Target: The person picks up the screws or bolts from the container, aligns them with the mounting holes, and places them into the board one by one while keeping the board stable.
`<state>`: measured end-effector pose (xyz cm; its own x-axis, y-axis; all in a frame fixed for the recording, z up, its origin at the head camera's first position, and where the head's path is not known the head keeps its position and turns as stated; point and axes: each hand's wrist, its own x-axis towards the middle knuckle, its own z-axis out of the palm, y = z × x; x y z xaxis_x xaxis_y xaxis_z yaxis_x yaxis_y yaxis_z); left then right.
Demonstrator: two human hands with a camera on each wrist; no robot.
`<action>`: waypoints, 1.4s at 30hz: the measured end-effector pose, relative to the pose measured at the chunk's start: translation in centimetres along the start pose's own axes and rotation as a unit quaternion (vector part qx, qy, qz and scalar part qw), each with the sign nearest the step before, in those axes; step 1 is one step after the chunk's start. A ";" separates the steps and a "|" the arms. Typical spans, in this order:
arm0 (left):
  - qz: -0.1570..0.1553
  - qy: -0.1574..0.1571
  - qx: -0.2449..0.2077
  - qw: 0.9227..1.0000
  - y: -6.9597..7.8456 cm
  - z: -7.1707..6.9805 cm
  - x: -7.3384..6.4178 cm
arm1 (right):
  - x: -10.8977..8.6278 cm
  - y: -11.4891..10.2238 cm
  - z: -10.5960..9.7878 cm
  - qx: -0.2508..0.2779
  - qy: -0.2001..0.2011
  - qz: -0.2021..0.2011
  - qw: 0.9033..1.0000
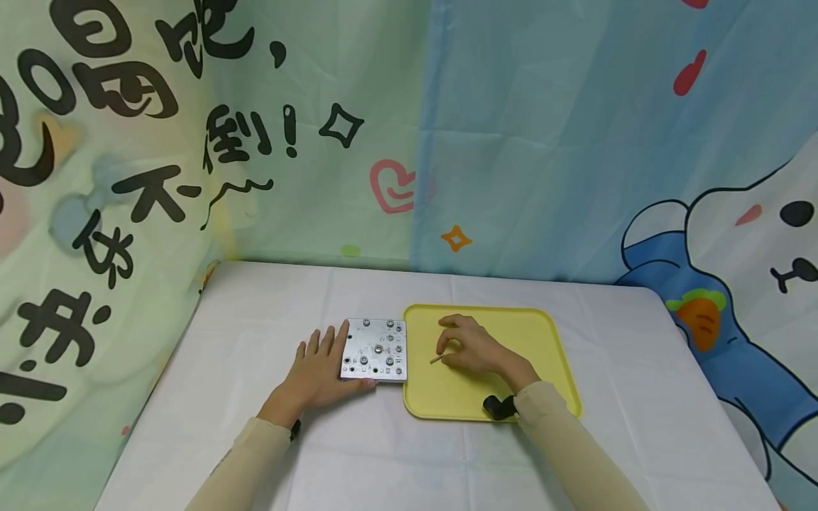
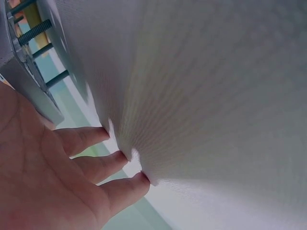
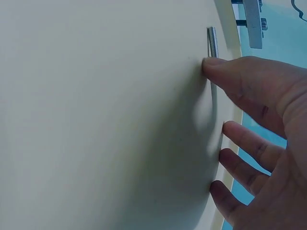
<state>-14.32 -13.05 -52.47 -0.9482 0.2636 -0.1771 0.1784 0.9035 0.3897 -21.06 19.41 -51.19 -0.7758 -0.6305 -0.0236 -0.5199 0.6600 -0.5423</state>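
Observation:
A silver metal plate (image 1: 374, 349), with several bolt heads and holes on its top face, lies beside the tray, its right edge at the tray's left rim. Under it, threaded bolts (image 2: 34, 31) stick out in the left wrist view. My left hand (image 1: 319, 372) rests at its left side with spread fingers, the index along the left edge and the thumb by the near edge. The other fingertips touch the cloth. Over the yellow tray (image 1: 511, 326), my right hand (image 1: 473, 345) pinches a thin threaded screw (image 3: 213, 42) near the tray surface; its far end is hidden by the thumb.
White cloth (image 1: 396, 461) covers the table. Printed curtains (image 1: 543, 142) hang behind the table and along its left side. A black wrist camera (image 1: 498, 407) sits by the right cuff, low over the tray.

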 end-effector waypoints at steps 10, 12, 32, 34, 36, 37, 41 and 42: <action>0.000 -0.006 0.000 1.000 -0.1 0.0 0.1 | -0.1 0.0 -0.1 -0.009 0.012 0.011 1.000; 0.002 -0.003 -0.002 1.000 -0.1 0.0 0.1 | 0.0 0.0 -0.2 -0.013 0.019 0.008 1.000; 0.006 0.003 -0.003 1.000 -0.2 0.1 0.1 | 0.0 -2.6 -1.4 -0.057 0.084 -0.016 0.995; 0.007 0.004 -0.004 1.000 -0.2 0.2 0.1 | 0.1 -3.3 -1.6 -0.061 0.090 -0.026 0.994; 0.006 0.004 -0.004 1.000 -0.3 0.3 0.2 | 0.2 -4.1 -1.6 -0.067 0.097 -0.038 0.992; 0.008 0.006 -0.003 1.000 -0.3 0.3 0.2 | 0.3 -4.4 -1.6 -0.071 0.100 -0.044 0.992; 0.006 0.005 -0.001 1.000 -0.2 0.2 0.2 | 0.6 -5.7 -1.2 -0.077 0.111 -0.076 0.988; 0.006 0.005 -0.002 1.000 -0.2 0.2 0.2 | 0.7 -6.0 -1.1 -0.077 0.114 -0.085 0.987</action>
<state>-14.53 -13.11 -52.77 -0.9487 0.2706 -0.1638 0.1883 0.8993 0.3948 -18.86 15.51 -47.01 -0.7233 -0.6415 0.2556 -0.6846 0.6179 -0.3867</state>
